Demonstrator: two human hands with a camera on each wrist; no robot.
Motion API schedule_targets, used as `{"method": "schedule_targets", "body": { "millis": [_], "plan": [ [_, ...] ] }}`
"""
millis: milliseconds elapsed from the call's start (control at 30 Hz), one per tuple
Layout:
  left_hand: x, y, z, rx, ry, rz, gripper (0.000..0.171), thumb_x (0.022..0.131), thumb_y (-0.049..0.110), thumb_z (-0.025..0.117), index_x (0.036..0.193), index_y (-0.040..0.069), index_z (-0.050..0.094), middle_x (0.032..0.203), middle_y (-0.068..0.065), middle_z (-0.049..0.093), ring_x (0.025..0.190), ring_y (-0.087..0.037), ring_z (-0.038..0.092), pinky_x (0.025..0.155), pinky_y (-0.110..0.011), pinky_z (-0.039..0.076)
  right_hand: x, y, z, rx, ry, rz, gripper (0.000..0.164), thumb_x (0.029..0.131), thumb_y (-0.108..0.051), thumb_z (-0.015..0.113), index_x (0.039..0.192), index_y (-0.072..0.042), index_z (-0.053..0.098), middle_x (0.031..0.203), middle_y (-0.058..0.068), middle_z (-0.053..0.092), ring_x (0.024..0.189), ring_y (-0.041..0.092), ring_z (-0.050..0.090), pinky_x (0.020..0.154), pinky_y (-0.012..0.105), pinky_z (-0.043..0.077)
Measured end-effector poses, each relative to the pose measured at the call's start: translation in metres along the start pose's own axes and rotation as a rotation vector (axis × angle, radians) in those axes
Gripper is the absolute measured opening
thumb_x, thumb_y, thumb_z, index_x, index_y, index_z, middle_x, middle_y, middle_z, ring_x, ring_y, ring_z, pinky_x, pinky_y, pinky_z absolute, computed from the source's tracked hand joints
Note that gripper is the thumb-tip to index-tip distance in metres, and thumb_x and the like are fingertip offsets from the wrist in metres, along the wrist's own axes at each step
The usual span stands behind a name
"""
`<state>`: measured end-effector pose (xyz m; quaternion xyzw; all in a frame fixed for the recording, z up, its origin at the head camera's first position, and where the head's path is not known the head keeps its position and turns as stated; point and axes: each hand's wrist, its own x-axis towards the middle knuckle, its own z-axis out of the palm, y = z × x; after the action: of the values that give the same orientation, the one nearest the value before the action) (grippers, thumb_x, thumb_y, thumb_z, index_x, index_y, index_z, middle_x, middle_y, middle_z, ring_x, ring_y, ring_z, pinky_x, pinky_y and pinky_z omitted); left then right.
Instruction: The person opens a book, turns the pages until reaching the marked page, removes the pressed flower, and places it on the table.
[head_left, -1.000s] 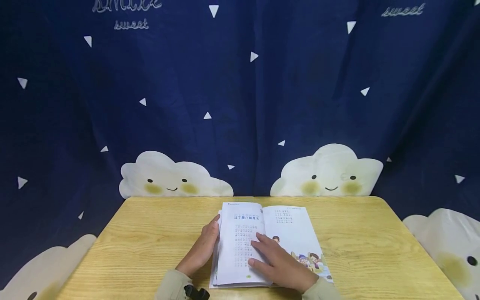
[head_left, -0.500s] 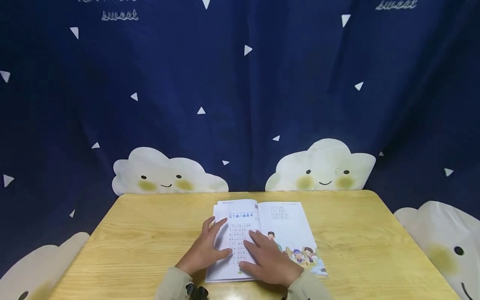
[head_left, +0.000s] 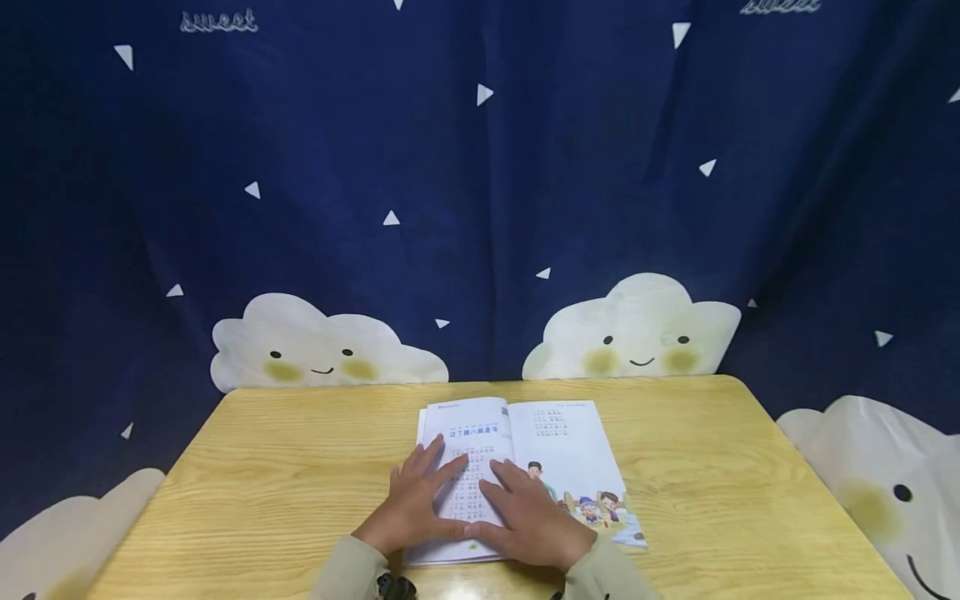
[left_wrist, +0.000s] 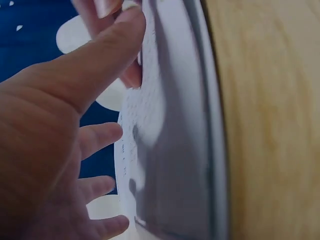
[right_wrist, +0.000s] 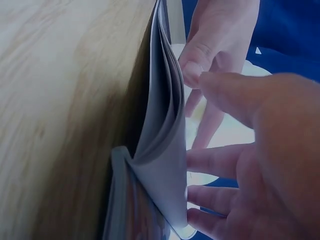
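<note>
An open book (head_left: 551, 442) lies on the wooden table, with printed lines on its left page and a picture of several cartoon figures low on its right page. My left hand (head_left: 408, 504) is spread over the left page, its fingers apart. Near the spine my right hand (head_left: 536, 517) rests its fingertips on that same page. The two thumbs meet tip to tip above the lower part of the page. In the right wrist view the book's pages (right_wrist: 167, 100) bulge up from the spine, with the right hand's fingers (right_wrist: 215, 200) against them.
The light wooden table (head_left: 712, 483) carries the book near its front edge. Behind it hangs a dark blue curtain (head_left: 420, 150) printed with white triangles and smiling clouds (head_left: 637, 321).
My left hand has moved from the book's left edge onto the left page, until its thumb reached the right thumb. The right hand has stayed on the page. The head view has shifted slightly.
</note>
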<state>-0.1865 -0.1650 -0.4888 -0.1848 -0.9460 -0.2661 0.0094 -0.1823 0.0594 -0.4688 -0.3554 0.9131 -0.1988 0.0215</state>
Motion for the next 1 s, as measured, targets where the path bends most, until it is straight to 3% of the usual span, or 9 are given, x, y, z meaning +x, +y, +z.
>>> {"method": "schedule_targets", "body": {
  "millis": [267,500,767,1000],
  "plan": [
    [0.007,0.007,0.004,0.086,-0.062,0.016,0.100,0.066,0.074,0.069,0.147,0.022,0.043,0.155,-0.020,0.027,0.138,-0.054,0.018,0.095,-0.082,0.006,-0.002,0.001,-0.001,-0.027,-0.002,0.024,0.068,0.095,-0.056,0.047,0.137,-0.003,0.052,0.149,0.021,0.037,0.138,0.041,0.031,0.105,0.063,0.029],
    [0.012,0.015,0.006,0.090,-0.073,0.017,0.099,0.066,0.076,0.067,0.146,0.022,0.045,0.154,-0.019,0.028,0.138,-0.053,0.018,0.096,-0.081,0.006,-0.009,0.004,-0.004,-0.038,0.011,0.055,0.072,0.093,-0.060,0.047,0.140,-0.004,0.050,0.150,0.019,0.037,0.139,0.039,0.031,0.105,0.064,0.028],
    [0.010,0.015,0.006,0.069,-0.087,-0.011,0.103,0.063,0.074,0.071,0.146,0.021,0.043,0.155,-0.020,0.026,0.140,-0.053,0.014,0.096,-0.081,0.005,-0.020,0.015,-0.011,0.135,0.035,0.058,0.072,0.094,-0.051,0.054,0.146,-0.004,0.041,0.155,0.018,0.029,0.142,0.038,0.025,0.111,0.058,0.022],
    [0.004,0.010,0.005,0.059,-0.085,-0.063,0.103,0.059,0.073,0.074,0.145,0.023,0.045,0.155,-0.020,0.027,0.140,-0.053,0.013,0.095,-0.082,0.004,-0.039,0.033,-0.025,0.230,0.022,0.165,0.077,0.089,-0.053,0.062,0.148,-0.008,0.039,0.156,0.016,0.025,0.143,0.036,0.023,0.110,0.058,0.025]
  ]
}}
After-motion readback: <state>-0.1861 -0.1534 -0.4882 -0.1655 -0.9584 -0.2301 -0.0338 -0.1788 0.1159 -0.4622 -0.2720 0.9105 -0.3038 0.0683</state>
